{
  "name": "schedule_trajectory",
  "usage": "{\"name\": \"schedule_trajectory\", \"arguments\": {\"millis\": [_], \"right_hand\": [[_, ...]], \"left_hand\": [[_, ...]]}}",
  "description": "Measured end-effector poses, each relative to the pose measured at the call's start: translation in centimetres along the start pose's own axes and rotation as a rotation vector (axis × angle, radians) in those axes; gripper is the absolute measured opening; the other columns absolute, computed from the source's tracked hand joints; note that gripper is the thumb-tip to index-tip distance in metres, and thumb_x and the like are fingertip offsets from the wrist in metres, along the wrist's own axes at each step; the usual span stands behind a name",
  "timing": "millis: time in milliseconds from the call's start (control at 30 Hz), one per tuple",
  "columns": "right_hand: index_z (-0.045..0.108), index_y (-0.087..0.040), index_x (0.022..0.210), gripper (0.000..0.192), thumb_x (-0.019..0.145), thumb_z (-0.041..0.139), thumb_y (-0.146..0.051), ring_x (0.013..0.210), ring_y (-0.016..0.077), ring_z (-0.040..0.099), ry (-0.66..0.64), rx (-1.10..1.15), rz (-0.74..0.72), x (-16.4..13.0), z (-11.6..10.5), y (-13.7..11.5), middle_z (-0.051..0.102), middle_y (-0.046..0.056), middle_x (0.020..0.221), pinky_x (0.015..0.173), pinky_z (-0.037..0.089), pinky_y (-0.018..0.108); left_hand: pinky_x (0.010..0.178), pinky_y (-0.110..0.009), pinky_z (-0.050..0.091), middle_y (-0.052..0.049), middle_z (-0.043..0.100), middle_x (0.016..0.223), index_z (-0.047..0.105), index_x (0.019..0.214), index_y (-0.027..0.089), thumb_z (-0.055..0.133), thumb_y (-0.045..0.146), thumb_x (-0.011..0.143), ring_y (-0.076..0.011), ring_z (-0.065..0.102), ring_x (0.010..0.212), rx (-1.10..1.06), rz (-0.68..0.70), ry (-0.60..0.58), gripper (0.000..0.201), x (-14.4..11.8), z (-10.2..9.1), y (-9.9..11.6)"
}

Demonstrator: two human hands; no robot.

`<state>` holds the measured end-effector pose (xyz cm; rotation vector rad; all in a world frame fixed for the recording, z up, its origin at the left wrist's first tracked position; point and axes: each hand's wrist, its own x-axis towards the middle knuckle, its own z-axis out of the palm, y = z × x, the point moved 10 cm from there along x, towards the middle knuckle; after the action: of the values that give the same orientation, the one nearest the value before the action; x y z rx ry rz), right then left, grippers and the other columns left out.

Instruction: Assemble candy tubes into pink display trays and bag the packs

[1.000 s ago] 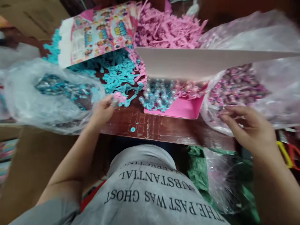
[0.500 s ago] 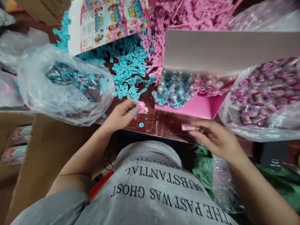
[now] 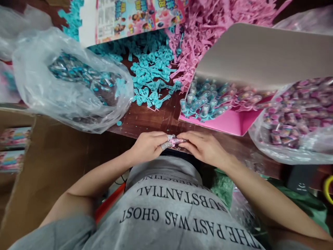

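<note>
While the worktable (image 3: 156, 119) is crowded from edge to edge, the biggest thing on it is the grey flap of an open pink box (image 3: 223, 121) at the right, with rows of small capped tubes standing inside. Left of it, a clear plastic bag (image 3: 39, 86) bulges with teal-and-silver pieces, and a second clear bag (image 3: 291, 152) of pink pieces sags at the far right. Between them lie a heap of teal plastic parts (image 3: 152, 74) and, further back, a heap of pink plastic parts (image 3: 208, 21), with a printed card (image 3: 130, 17) propped over the teal ones.

Down at the near edge, right against the person's grey shirt, the two hands meet. Left hand (image 3: 148, 146) is curled, its taped fingertips (image 3: 166, 145) pinching one end of a small pink tube (image 3: 178, 141). Right hand (image 3: 204, 147) closes on the other end, fingers bent over it. That tube lies crosswise, its long axis running left to right between the hands, so each hand has an end and neither is nearer than the other. It sits well short of the pink box, which is further out and to the right, on the right hand's side.
</note>
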<state>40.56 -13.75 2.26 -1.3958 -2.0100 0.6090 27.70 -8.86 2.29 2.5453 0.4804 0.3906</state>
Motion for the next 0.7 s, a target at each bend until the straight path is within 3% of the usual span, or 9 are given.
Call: {"name": "schedule_trajectory", "arguments": {"millis": [100,167,200,267,367,433,467,567,700], "right_hand": [[0.076,-0.020,0.094,0.049,0.112,0.047,-0.054,0.067,0.0143,0.073,-0.156,0.154,0.277,0.4,4.1,1.5,0.079,0.000,0.077,0.065,0.055,0.028],[0.074,-0.022,0.078,0.061,0.112,0.041,-0.059,0.059,0.0140,0.071,-0.275,0.212,0.387,0.6,6.8,1.7,0.075,-0.002,0.065,0.063,0.054,0.028],[0.076,-0.022,0.079,0.064,0.113,0.037,-0.060,0.064,0.0150,0.073,-0.291,0.213,0.395,1.0,7.6,1.5,0.077,-0.001,0.070,0.067,0.056,0.029],[0.081,-0.023,0.100,0.062,0.114,0.033,-0.059,0.089,0.0193,0.080,-0.197,0.167,0.319,2.7,7.8,0.9,0.084,0.004,0.097,0.086,0.061,0.034],[0.070,-0.018,0.141,0.058,0.113,0.039,-0.057,0.141,0.0289,0.063,0.034,-0.017,0.111,5.6,7.6,-0.2,0.070,0.015,0.147,0.121,0.049,0.049],[0.061,-0.013,0.152,0.062,0.110,0.047,-0.055,0.158,0.0341,0.043,0.058,-0.140,0.028,7.4,9.5,-0.4,0.052,0.020,0.165,0.131,0.036,0.057],[0.057,-0.011,0.156,0.064,0.109,0.049,-0.054,0.162,0.0358,0.036,0.051,-0.185,0.027,8.3,10.6,0.0,0.044,0.021,0.170,0.132,0.032,0.060],[0.045,-0.006,0.163,0.071,0.109,0.050,-0.051,0.166,0.0381,0.024,0.057,-0.260,0.121,10.3,12.9,1.5,0.031,0.024,0.175,0.133,0.026,0.066],[0.049,-0.004,0.161,0.072,0.109,0.047,-0.055,0.165,0.0390,0.026,0.085,-0.306,0.161,10.3,12.9,1.7,0.047,0.024,0.167,0.135,0.018,0.067]], "left_hand": [[0.073,-0.030,0.060,-0.009,0.081,0.112,0.073,0.122,0.015,0.049,0.017,0.104,-0.0188,0.074,0.085,0.202,0.084,0.116,0.030,-3.0,0.1,-0.2],[0.071,-0.030,0.059,-0.009,0.081,0.116,0.071,0.128,0.017,0.052,0.018,0.104,-0.0178,0.072,0.080,0.298,0.132,0.172,0.030,-5.2,0.1,-0.6],[0.071,-0.030,0.059,-0.009,0.081,0.118,0.070,0.130,0.018,0.054,0.019,0.104,-0.0178,0.072,0.081,0.309,0.150,0.195,0.031,-6.4,-0.1,-1.0],[0.077,-0.030,0.060,-0.010,0.080,0.120,0.068,0.132,0.019,0.058,0.021,0.103,-0.0187,0.074,0.088,0.246,0.108,0.267,0.031,-8.6,-1.3,-2.9],[0.080,-0.026,0.057,-0.006,0.078,0.101,0.070,0.121,0.020,0.052,0.028,0.110,-0.0156,0.071,0.084,0.034,-0.269,0.563,0.023,-12.5,-5.5,-9.2],[0.081,-0.024,0.054,-0.002,0.073,0.091,0.070,0.113,0.020,0.046,0.035,0.113,-0.0138,0.066,0.080,-0.075,-0.543,0.748,0.028,-15.2,-7.1,-13.4],[0.084,-0.025,0.053,-0.002,0.072,0.092,0.069,0.111,0.020,0.044,0.039,0.114,-0.0141,0.066,0.082,-0.106,-0.627,0.781,0.032,-15.8,-7.3,-14.8],[0.096,-0.029,0.053,-0.006,0.074,0.106,0.069,0.114,0.019,0.044,0.046,0.112,-0.0177,0.067,0.099,-0.150,-0.696,0.703,0.037,-14.3,-6.1,-16.4],[0.106,-0.036,0.055,-0.010,0.076,0.119,0.068,0.121,0.020,0.043,0.049,0.111,-0.0207,0.071,0.112,-0.380,-0.614,0.562,0.039,-10.2,-3.5,-15.3]]}}
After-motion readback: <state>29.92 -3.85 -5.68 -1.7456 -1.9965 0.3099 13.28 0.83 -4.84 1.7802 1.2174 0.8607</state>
